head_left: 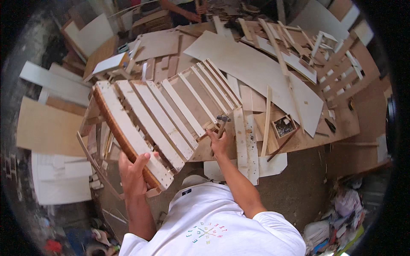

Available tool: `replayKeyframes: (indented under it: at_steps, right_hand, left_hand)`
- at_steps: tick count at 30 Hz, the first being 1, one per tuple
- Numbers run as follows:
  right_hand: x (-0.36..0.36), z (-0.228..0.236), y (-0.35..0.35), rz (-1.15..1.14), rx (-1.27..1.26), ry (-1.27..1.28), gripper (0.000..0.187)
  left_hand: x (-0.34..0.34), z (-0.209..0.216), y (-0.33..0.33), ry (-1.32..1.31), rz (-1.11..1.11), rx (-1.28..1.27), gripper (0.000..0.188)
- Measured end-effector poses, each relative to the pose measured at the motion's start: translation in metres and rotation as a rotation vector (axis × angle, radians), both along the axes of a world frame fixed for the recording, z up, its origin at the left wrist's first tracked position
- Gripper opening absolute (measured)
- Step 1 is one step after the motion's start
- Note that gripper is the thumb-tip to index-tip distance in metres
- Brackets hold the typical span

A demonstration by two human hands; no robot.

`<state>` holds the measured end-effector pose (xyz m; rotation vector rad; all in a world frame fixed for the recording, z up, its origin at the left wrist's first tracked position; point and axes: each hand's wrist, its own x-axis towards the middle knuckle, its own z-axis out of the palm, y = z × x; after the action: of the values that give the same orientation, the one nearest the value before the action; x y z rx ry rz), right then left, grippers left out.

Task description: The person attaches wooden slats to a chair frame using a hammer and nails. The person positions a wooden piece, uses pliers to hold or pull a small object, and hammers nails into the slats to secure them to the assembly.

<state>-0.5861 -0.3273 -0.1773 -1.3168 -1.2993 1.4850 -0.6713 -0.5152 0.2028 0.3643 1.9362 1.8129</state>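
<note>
A slatted wooden frame (171, 115) with white slats lies tilted across the workbench in front of me. My left hand (134, 170) grips its near-left end, fingers and thumb wrapped over the brown-edged end slat (128, 132). In my right hand (219, 143) is a hammer (223, 119), held by its wooden handle with the metal head up. That hand is beside the frame's near right edge, and its fingertips are close to a slat end. Whether they touch the wood, I cannot tell.
An open wooden box of nails (284, 126) stands on the workbench (337, 128) to the right. Beyond it lie a large pale board (256, 72) and many loose strips. Plier-like black tools (330, 125) rest near the right edge. Another person's arm (183, 12) shows at the far side. Boards lean at left.
</note>
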Motion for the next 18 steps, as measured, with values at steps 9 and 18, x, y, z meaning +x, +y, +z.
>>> replayKeyframes:
  at_steps: [9, 18]
  right_hand:
    - [0.033, -0.007, -0.052, 0.24, -0.385, 0.221, 0.02]
    - [0.029, -0.01, -0.034, 0.278, -0.333, 0.08, 0.028]
  left_hand:
    - [0.07, -0.084, -0.089, -0.158, 0.445, -0.034, 0.068]
    - [0.086, -0.132, -0.1, -0.278, 0.592, 0.082, 0.058]
